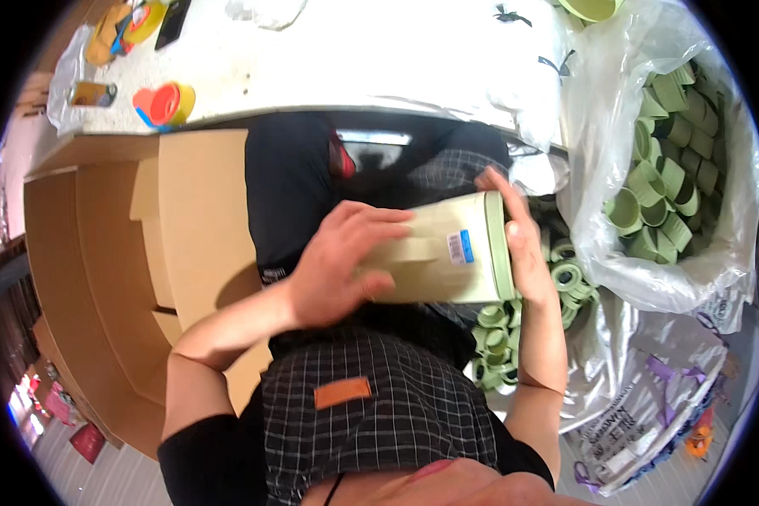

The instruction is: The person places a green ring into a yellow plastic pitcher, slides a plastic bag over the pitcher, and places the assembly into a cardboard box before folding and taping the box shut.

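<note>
Across my lap lies a pale green plastic container (434, 280), tipped on its side, with a raised handle-like ridge along its upper face. A blue-and-white barcode sticker (461, 247) is stuck near its right end, where a darker green rim or lid (498, 244) runs around it. My left hand (336, 263) is closed over the container's left end, its fingers reaching along the body. My right hand (527, 253) holds the rimmed end, palm against it and fingers reaching round the far side. The fingers' undersides are hidden.
An open cardboard box (114, 278) stands at my left. Ahead is a white table (329, 63) with tape rolls (167, 103) and a can (93, 94). At right, a plastic-lined bag (599, 194) holds many green cup-like parts (668, 173); green rings (567, 275) lie beside my right arm.
</note>
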`<state>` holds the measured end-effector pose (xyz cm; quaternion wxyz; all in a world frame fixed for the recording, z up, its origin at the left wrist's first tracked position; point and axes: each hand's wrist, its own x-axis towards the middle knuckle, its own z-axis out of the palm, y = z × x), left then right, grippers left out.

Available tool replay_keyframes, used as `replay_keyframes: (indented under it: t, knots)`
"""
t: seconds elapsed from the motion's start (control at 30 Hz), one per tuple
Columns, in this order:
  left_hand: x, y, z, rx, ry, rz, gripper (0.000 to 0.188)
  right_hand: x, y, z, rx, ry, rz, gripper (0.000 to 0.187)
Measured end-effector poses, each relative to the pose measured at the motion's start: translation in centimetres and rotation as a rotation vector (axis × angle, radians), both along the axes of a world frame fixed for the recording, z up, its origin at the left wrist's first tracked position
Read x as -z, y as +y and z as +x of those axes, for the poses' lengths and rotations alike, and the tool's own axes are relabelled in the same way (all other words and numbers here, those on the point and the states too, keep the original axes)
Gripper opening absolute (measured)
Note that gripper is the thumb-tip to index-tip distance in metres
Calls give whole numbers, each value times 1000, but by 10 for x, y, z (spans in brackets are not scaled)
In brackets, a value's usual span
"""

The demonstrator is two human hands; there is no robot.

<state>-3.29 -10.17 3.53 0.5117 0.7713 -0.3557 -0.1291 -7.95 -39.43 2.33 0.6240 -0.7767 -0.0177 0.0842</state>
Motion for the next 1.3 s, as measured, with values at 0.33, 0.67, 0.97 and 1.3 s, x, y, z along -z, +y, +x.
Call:
replay_keyframes:
  t: [0.33, 0.67, 0.97, 1.3]
  knots:
    - [96, -91, 206, -309, -455, 340, 14, 9, 5, 44, -115, -122, -9, 67]
    - [113, -87, 231, -343, -186, 351, 19, 24, -5, 66, -101, 65, 243, 53]
    - [33, -139, 137, 0, 356, -381, 22, 41, -5, 101, 499, -17, 270, 8]
    - [16, -79, 132, 127, 1024, -744, 24, 77, -43, 78, 962, -224, -123, 7]
